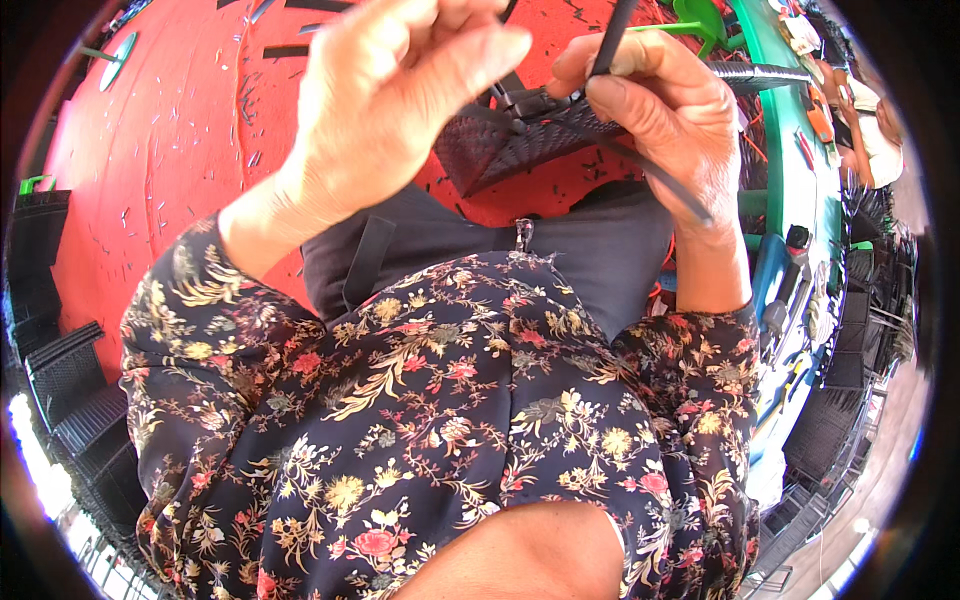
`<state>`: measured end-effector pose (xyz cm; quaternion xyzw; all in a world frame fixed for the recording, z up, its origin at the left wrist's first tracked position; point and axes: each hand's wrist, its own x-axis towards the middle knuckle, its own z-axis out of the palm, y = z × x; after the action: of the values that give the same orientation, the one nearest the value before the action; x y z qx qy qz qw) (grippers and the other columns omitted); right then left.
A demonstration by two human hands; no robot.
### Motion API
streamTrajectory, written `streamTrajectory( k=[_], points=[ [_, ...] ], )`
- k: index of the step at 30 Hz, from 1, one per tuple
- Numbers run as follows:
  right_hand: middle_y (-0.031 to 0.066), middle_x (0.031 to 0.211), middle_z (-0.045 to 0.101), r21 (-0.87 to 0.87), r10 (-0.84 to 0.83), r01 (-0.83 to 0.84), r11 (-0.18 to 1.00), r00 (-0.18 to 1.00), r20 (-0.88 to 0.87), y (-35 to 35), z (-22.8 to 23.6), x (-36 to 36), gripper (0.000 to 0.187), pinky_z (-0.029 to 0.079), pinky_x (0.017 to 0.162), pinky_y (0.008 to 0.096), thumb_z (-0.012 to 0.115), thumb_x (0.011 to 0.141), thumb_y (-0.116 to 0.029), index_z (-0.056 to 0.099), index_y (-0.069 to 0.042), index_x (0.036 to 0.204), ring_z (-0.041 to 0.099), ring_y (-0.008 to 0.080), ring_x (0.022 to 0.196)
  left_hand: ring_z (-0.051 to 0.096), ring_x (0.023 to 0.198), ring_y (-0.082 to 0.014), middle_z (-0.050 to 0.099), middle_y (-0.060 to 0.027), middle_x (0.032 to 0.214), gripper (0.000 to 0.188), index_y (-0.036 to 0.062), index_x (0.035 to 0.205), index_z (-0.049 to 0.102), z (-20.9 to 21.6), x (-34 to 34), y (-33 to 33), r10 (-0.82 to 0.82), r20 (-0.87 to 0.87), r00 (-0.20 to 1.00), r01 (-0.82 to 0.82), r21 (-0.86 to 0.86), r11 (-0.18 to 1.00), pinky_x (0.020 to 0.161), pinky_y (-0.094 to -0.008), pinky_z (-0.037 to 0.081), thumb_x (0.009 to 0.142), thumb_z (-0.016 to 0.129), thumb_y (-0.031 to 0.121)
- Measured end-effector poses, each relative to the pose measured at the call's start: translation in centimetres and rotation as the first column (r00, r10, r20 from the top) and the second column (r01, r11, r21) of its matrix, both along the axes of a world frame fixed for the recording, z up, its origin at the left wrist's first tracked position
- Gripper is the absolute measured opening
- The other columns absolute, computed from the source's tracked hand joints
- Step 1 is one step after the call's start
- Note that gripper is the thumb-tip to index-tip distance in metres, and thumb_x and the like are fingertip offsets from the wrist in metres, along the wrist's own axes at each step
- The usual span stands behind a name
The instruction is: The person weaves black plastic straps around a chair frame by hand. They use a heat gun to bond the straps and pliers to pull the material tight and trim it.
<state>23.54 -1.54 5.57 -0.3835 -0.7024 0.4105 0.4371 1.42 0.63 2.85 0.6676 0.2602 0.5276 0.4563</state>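
Note:
A dark woven basket piece (500,145) made of black strips hangs in front of my chest, over a red floor mat (170,130). My left hand (400,90) is raised with thumb and fingers pinched on a thin black strand at the piece's upper edge. My right hand (660,100) grips a black weaving strip (612,40) that runs up out of the fist and trails down past my wrist. Both hands touch the woven piece's top rim. My flowered sleeves and dark lap fill the lower picture.
Short black strip offcuts litter the red mat. Stacked dark woven panels (70,380) stand at the left. A green-edged bench (800,150) with tools and bottles runs down the right side, where another person (870,130) sits at the far end.

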Motion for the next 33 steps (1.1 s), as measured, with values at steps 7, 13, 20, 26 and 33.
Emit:
streamTrajectory(
  k=[7,13,20,26,33],
  points=[
    [0.0079,0.083,0.069,-0.145,0.047,-0.081,0.986,0.973,-0.227,0.9,-1.1,-0.8,0.007,0.038,0.054,0.0182,0.063,0.093,-0.007,0.058,-0.002,0.093,0.049,0.0021,0.061,0.062,0.078,-0.0321,0.061,-0.0132,0.084,0.013,-0.0002,0.093,0.062,-2.2,0.3,-0.1,0.165,-0.578,0.8,0.079,0.372,0.925,0.072,-0.0365,0.049,0.083,0.067,0.006],
    [0.007,0.082,0.067,-0.098,0.029,-0.06,0.993,0.957,-0.29,0.9,-1.2,-1.1,0.009,0.042,0.057,0.0182,0.062,0.093,-0.006,0.057,0.001,0.096,0.054,0.0051,0.063,0.06,0.073,-0.0355,0.059,-0.0135,0.076,0.012,0.0005,0.085,0.06,-2.0,0.3,0.0,0.175,-0.592,0.787,0.111,0.414,0.904,0.067,-0.0409,0.048,0.078,0.069,0.006],
    [0.0062,0.089,0.06,0.071,-0.085,0.109,0.992,0.957,-0.278,0.2,-2.0,-1.7,0.024,0.053,0.067,0.024,0.063,0.092,-0.003,0.054,0.008,0.112,0.064,0.0124,0.077,0.061,0.07,-0.0346,0.059,-0.0135,0.077,0.02,0.0031,0.096,0.064,-1.9,0.5,-0.5,0.227,-0.48,0.847,-0.005,0.421,0.907,0.062,-0.0415,0.048,0.077,0.069,0.006],
    [0.0035,0.088,0.055,0.149,-0.073,0.117,0.982,0.958,-0.277,0.0,-1.1,-2.5,0.019,0.053,0.069,0.0241,0.061,0.092,-0.001,0.053,0.007,0.107,0.062,0.0105,0.078,0.06,0.069,-0.0299,0.059,-0.0086,0.076,0.032,0.0057,0.11,0.064,-2.7,0.0,-0.5,0.307,-0.49,0.816,0.033,0.569,0.821,0.062,-0.0399,0.046,0.078,0.069,0.01],
    [0.0014,0.077,0.056,0.045,0.026,-0.019,0.999,0.99,-0.141,2.7,-0.1,-3.0,0.01,0.049,0.061,0.0225,0.063,0.089,-0.001,0.053,-0.001,0.088,0.061,0.0098,0.069,0.06,0.069,-0.0266,0.06,-0.0063,0.077,0.027,0.0062,0.106,0.067,-3.1,-0.5,-1.0,0.336,-0.503,0.796,0.042,0.6,0.799,0.065,-0.0381,0.046,0.079,0.07,0.012]
  ],
)
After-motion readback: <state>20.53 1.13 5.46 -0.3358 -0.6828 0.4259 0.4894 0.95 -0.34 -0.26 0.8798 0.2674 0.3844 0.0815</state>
